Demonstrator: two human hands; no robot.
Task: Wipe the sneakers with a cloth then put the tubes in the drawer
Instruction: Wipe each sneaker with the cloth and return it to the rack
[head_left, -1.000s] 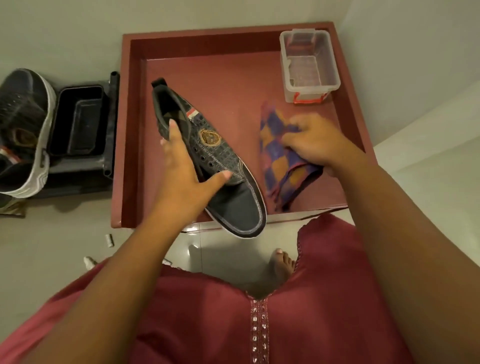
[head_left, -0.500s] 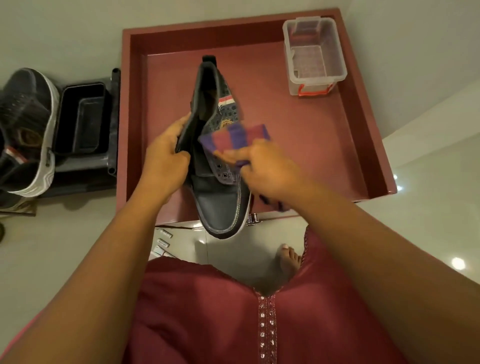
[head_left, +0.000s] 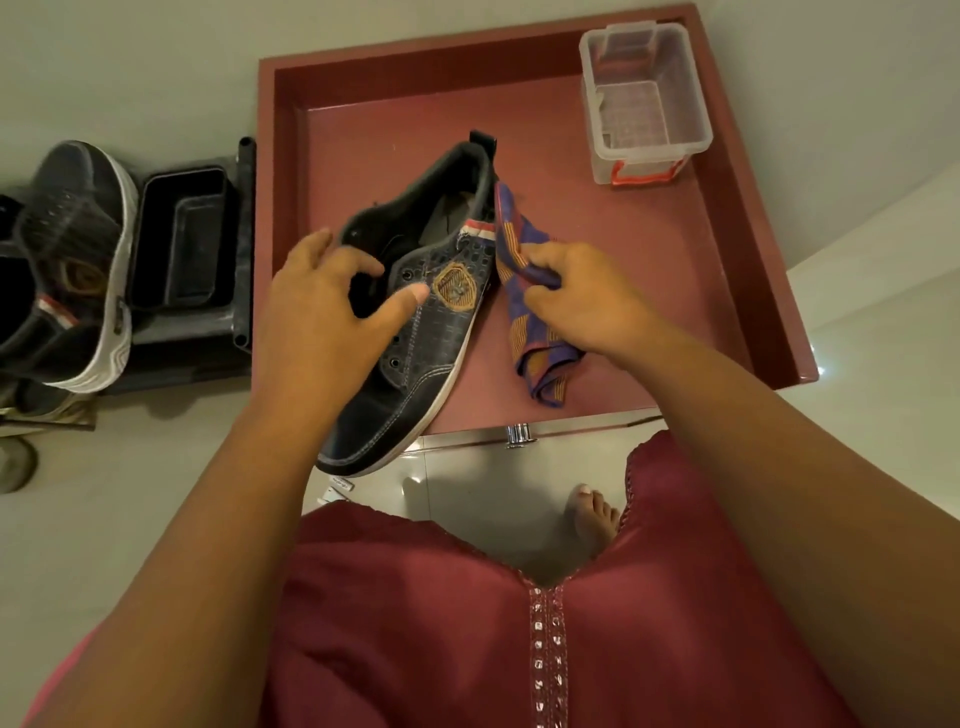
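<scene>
A dark sneaker with a gold crest and white sole is held over the open maroon drawer, toe toward me. My left hand grips it at the tongue, fingers inside the opening and thumb on the upper. My right hand pinches a blue and orange checked cloth against the sneaker's right side near the heel. Small white tubes lie on the floor below the sneaker's toe.
A clear plastic box with a red latch stands in the drawer's far right corner. A second sneaker and black trays sit on a low rack at the left. My bare foot is on the tiled floor.
The sneaker has tipped from upright to slanting right, its opening now facing me. My right hand moved the cloth from the front of the sneaker to its right side.
</scene>
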